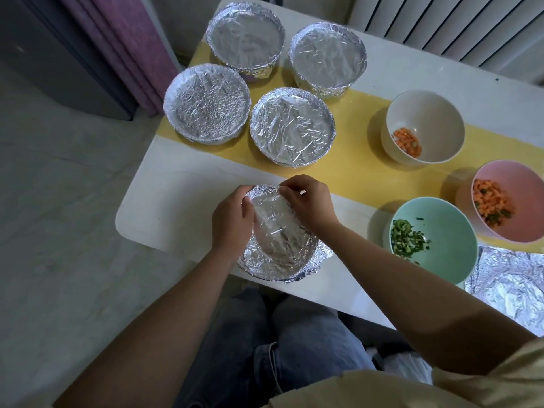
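The foil-lined dish (279,254) sits right in front of me, at the near edge of the white table (176,201), with its near rim reaching that edge. The foil is crumpled over the rim all round and smoother across the inside.

My left hand (232,219) is on the dish's far-left side, with the fingers curled over the rim and pinching the foil there. My right hand (309,204) comes in from the right, and its fingertips pinch the foil at the far rim, just beside my left fingertips. Neither hand is spread flat.

Farther out, on a yellow strip (362,113) that runs across the table, stand four more foil-wrapped dishes in two pairs. One is near-left (207,103), one is near-right (293,126) and closest to my hands, one is far-left (245,36), and one is far-right (326,55).

To the right are three bowls. A white bowl (424,113) holds a little diced carrot. A pink bowl (518,184) holds carrot mixed with green bits. A mint-green bowl (447,225), nearest to me, holds chopped greens. A loose sheet of foil (506,284) lies at the near right, just beside the green bowl.

Below the table edge I see my jeans (294,348).
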`<state>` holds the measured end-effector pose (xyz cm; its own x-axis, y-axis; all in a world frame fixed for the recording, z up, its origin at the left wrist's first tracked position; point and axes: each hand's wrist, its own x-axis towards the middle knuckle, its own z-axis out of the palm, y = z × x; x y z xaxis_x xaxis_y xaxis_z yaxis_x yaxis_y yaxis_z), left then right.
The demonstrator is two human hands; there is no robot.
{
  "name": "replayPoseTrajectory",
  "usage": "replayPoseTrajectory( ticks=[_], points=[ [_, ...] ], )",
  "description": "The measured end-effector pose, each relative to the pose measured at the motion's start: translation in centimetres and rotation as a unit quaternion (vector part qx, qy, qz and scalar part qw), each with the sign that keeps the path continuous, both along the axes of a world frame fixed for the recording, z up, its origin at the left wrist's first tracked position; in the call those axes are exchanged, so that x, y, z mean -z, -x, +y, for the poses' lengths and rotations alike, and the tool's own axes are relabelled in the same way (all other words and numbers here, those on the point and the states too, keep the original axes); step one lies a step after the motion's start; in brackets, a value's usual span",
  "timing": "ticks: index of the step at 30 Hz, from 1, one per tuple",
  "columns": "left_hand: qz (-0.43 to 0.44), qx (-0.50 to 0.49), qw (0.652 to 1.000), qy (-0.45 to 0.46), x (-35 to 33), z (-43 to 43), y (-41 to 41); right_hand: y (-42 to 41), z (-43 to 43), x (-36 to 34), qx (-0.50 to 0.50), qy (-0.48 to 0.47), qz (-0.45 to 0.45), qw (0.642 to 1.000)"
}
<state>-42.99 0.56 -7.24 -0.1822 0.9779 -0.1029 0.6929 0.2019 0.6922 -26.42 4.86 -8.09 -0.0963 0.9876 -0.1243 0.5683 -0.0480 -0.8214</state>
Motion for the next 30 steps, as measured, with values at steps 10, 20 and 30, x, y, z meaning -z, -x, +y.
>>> replayPoseTrajectory(
  ticks=[10,20,30],
  points=[
    [-0.005,0.012,1.000,0.018,-0.3,1.1,-0.3,-1.3,-0.2,-0.1,0.005,-0.026,-0.004,1.000],
    [-0.067,-0.023,0.996,0.056,-0.6,-0.9,-0.6,-3.3,-2.9,0.3,0.220,-0.003,0.030,0.975],
    [-0.046,-0.141,0.987,0.067,-0.9,-3.6,-0.4,-3.0,-5.0,-1.9,0.110,-0.159,-0.039,0.980]
  ],
)
